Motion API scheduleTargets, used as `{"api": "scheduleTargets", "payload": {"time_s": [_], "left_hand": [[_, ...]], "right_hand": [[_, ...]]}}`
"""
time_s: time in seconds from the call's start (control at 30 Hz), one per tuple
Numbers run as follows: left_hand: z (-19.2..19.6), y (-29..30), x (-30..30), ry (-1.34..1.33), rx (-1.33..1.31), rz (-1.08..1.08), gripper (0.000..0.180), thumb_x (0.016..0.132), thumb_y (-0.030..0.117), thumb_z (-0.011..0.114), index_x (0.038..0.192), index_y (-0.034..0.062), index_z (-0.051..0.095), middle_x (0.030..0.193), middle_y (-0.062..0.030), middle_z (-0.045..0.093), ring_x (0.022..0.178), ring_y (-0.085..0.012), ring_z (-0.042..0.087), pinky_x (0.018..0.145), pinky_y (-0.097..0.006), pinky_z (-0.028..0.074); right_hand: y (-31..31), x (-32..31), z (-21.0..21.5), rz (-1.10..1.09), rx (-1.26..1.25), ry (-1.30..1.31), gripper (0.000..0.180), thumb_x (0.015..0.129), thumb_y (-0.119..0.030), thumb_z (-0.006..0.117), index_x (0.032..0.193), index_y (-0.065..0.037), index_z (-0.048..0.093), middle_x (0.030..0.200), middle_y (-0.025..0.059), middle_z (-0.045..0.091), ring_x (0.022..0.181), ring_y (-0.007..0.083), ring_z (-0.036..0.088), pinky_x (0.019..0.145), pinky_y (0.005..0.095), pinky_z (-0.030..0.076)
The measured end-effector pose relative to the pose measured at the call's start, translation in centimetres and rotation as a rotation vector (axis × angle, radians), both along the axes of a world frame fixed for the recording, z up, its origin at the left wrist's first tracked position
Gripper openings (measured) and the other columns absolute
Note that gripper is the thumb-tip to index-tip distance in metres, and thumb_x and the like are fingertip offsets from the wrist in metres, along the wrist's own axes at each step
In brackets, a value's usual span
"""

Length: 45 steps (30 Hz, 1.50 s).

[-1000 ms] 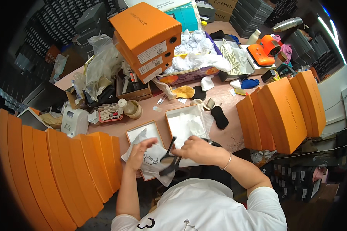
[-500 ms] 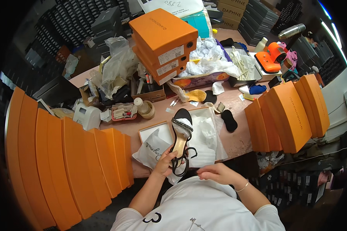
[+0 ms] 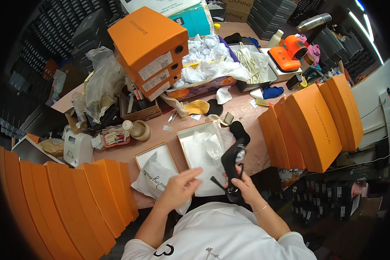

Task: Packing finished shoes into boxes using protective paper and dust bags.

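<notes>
A black strappy sandal (image 3: pixel 230 161) is gripped in my right hand (image 3: pixel 246 187), turned so its dark outer side and sole face up. Its loose ankle strap hangs down on the left. Empty, with fingers stretched out, my left hand (image 3: pixel 180 187) hovers to the left of the sandal. Below and beyond my hands lies an open shoebox (image 3: pixel 187 138) lined with white tissue paper (image 3: pixel 213 146). Left of it, a white printed dust bag (image 3: pixel 149 175) rests partly over a shallow box lid (image 3: pixel 139 159).
Orange shoebox stacks stand left (image 3: pixel 86 195), right (image 3: pixel 307 125) and at the back (image 3: pixel 147 34). A purple tray (image 3: pixel 203 86) of crumpled paper, a black insole-shaped pad (image 3: pixel 239 132), a bottle (image 3: pixel 132 128) and a white device (image 3: pixel 77 149) surround the work area.
The sandal has passed from my left hand to my right and been turned over, moving right. My left hand has let go. The view has shifted, too.
</notes>
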<state>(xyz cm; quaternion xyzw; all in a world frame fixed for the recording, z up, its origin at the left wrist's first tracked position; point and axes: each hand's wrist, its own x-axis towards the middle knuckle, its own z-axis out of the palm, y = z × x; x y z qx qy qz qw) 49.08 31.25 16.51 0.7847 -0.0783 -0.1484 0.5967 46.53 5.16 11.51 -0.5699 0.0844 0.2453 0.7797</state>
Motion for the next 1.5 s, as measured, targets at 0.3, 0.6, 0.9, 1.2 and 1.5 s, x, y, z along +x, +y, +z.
{"api": "scheduleTargets", "payload": {"time_s": [0.3,0.6,0.9,1.2,1.5], "left_hand": [[-14.9,-4.8,14.4,0.686,-0.165,-0.014,0.023,0.091,0.018,0.057,0.108,0.0025,0.055,0.082,-0.0067,0.063,0.066,-0.0152,0.063,0.061,-0.027,0.053],[8.8,-0.4,12.5,-0.562,-0.109,-0.048,0.010,0.081,0.003,0.053,0.085,-0.0043,0.059,0.090,-0.0096,0.061,0.067,-0.0112,0.053,0.061,-0.026,0.043],[-1.3,-0.9,6.8,-0.552,0.526,-0.537,0.025,0.083,0.019,0.060,0.067,-0.0006,0.057,0.068,-0.0149,0.059,0.067,-0.0350,0.057,0.063,-0.043,0.047],[-8.1,-0.5,-0.6,-0.454,0.602,-0.161,0.041,0.080,0.024,0.069,0.113,0.0026,0.058,0.107,-0.0186,0.058,0.100,-0.0366,0.054,0.085,-0.043,0.044],[-12.9,0.5,-0.9,-0.366,0.555,0.075,0.062,0.072,0.015,0.076,0.128,0.0036,0.052,0.130,-0.0189,0.045,0.116,-0.0374,0.044,0.099,-0.047,0.035]], "right_hand": [[-5.0,2.7,0.3,-0.276,0.634,0.052,0.053,0.092,-0.035,0.043,0.128,0.003,0.043,0.120,0.0214,0.056,0.076,0.0229,0.060,0.071,0.0348,0.051],[-5.2,2.2,-0.2,-0.251,0.985,0.032,0.060,0.093,-0.041,0.037,0.126,0.009,0.044,0.114,0.0201,0.055,0.070,0.0201,0.053,0.061,0.0331,0.045],[-2.3,-0.5,0.3,-0.160,0.925,0.041,0.058,0.094,-0.041,0.036,0.126,0.007,0.045,0.116,0.0213,0.057,0.069,0.0214,0.052,0.059,0.0342,0.044],[-1.4,-1.1,-0.8,-0.182,0.965,0.121,0.057,0.095,-0.040,0.035,0.123,0.008,0.046,0.116,0.0214,0.057,0.070,0.0206,0.053,0.059,0.0336,0.045],[-1.5,0.2,-0.9,-0.139,0.846,0.160,0.058,0.094,-0.040,0.039,0.121,0.011,0.048,0.114,0.0209,0.057,0.069,0.0219,0.054,0.059,0.0341,0.045]]}}
